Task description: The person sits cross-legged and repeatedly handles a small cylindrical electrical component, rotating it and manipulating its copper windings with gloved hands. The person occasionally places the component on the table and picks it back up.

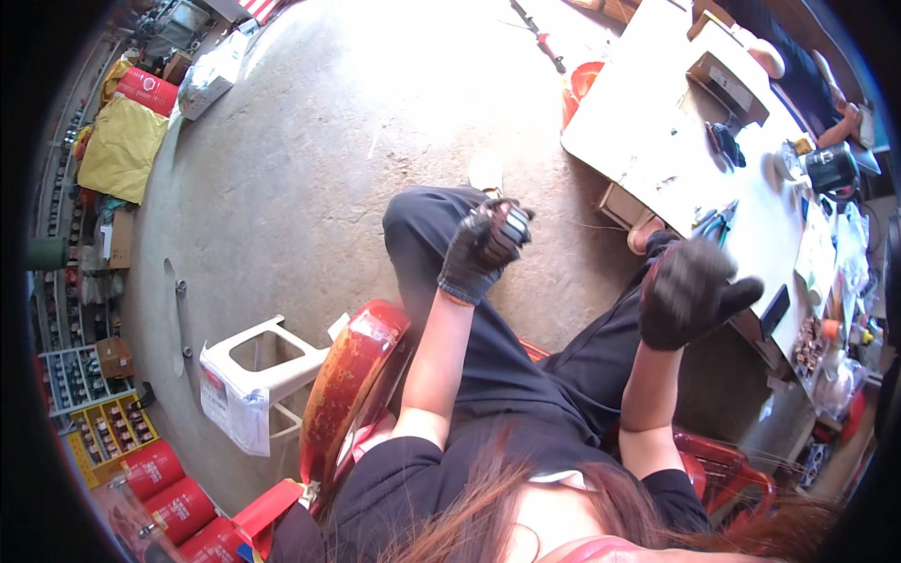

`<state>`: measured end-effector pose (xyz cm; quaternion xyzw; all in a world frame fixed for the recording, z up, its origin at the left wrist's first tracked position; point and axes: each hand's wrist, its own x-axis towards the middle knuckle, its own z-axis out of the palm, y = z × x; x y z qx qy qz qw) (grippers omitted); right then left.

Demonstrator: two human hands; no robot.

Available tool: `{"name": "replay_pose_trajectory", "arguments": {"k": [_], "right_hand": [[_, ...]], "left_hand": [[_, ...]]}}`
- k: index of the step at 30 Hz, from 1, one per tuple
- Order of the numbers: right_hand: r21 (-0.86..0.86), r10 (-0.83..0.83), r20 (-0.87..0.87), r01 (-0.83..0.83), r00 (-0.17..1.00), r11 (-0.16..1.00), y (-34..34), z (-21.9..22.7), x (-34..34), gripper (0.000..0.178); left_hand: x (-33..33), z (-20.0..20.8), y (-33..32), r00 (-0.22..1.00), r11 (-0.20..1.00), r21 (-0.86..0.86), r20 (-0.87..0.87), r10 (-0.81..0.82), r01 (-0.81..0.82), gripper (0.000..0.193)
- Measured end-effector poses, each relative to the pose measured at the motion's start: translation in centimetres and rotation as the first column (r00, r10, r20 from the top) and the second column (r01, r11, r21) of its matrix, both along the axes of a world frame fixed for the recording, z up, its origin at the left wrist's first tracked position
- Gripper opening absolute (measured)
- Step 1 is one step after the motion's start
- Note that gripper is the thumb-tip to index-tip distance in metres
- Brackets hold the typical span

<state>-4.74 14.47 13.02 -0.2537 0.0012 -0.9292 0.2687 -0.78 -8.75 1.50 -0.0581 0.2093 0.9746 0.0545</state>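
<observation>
My left hand (483, 249), in a dark knitted glove, is raised over my left thigh with its fingers curled closed. Dark and pale shiny strips show at the fingers; whether they belong to a held thing I cannot make out. Off to the right, over my right leg, my right hand (690, 296) wears a dark glove too. Its thumb stands well apart, the fingers are smeared by motion, and no held thing shows in it. The nearest furniture to it is the white table (624, 131).
Red chair parts (352, 385) flank me, with a white plastic stool (267, 361) at the left. A black mug (831, 171), an open carton (725, 86) and plastic bags crowd the table. Another person (798, 80) is behind it. Red drums (178, 502) and stocked shelves line the left.
</observation>
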Motion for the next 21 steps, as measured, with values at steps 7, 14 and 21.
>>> {"name": "replay_pose_trajectory", "arguments": {"k": [7,14,21], "right_hand": [[0.683,-0.18,-0.64,0.66,0.747,0.313,0.3,-2.4,-4.6,0.061],[0.851,0.694,-0.473,0.486,0.543,0.201,1.5,-7.3,0.0,0.029],[0.481,0.711,-0.242,-0.555,0.661,0.679,-1.2,-2.8,3.6,0.064]], "left_hand": [[1.5,3.8,0.9,0.968,0.601,-0.797,-0.103,-0.227,0.056,0.052],[1.2,5.3,-0.1,0.944,0.452,-0.871,-0.292,-0.157,-0.194,0.061],[0.4,1.6,1.9,0.979,0.838,-0.505,-0.124,0.164,-0.204,0.043]]}}
